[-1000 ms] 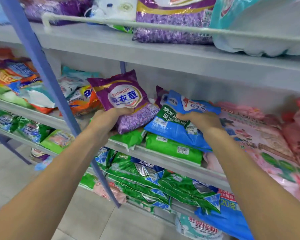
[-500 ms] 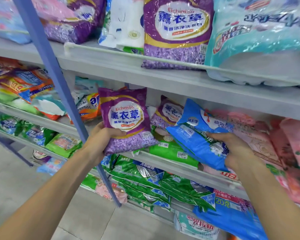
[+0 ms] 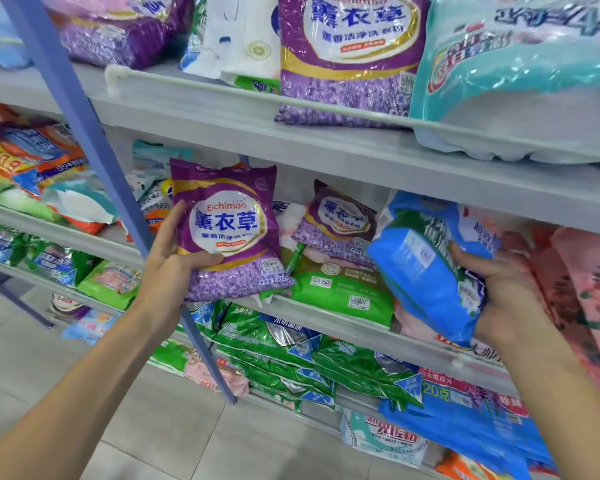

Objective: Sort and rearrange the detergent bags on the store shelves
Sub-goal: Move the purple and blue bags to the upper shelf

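Purple bag (image 3: 226,230) higher, post (image 3: 99,147) seemingly alongside.

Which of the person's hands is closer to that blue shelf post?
Left. The left hand, holding the purple bag, is right at the blue post, overlapping it in view. The right hand, gripping the blue bag, is well off to its right.

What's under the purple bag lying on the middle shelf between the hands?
The purple bag rests on a green bag, with a pale pink pack at its left edge. Anything deeper is covered.
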Demonstrator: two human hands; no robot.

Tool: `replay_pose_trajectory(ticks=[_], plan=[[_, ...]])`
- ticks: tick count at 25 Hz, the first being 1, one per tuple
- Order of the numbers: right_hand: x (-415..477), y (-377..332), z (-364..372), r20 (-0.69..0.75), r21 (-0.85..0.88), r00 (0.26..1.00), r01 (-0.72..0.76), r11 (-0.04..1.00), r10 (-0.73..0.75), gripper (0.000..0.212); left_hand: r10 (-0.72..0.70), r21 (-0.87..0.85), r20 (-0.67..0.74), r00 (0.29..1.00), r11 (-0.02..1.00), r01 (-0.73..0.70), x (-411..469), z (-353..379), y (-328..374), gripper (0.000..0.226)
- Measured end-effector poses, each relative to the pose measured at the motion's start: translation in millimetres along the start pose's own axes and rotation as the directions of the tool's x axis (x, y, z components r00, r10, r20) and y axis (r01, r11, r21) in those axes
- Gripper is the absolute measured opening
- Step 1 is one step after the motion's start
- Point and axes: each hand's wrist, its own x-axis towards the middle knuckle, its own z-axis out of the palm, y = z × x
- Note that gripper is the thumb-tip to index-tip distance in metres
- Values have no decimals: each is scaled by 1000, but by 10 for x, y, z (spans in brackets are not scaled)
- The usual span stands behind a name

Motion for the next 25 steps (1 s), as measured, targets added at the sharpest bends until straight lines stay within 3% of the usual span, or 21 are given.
replay_pose_trajectory(ticks=[1,4,12,17,21,25], plan=[[-94,10,21,3,-57,1000,-29,998,29,64,-2,-14,7,1000,1000,2,-66,-35,33,97],[-469,78,146,1,-140,990,-138,980,139,10,-29,-50,57,998,998,32,-377,-162,209,102],[-1344,275,553,-27,-90,963,-269,959,268,38,-65,-42,174,983,996,73,-1337,-245,834,104],[-1834,243,683,-13,-139,961,-276,951,277,79,-18,-65,152,988,997,29,-1812,-270,1203,107],[-2040,3,768,13,-153,982,-183,971,188,97,48,-64,122,991,997,-40,-2004,-294,1527,107],[-2099,-430,992,33,-158,999,-9,987,15,92,118,-90,132,984,990,-107,-1934,-179,1889,106]])
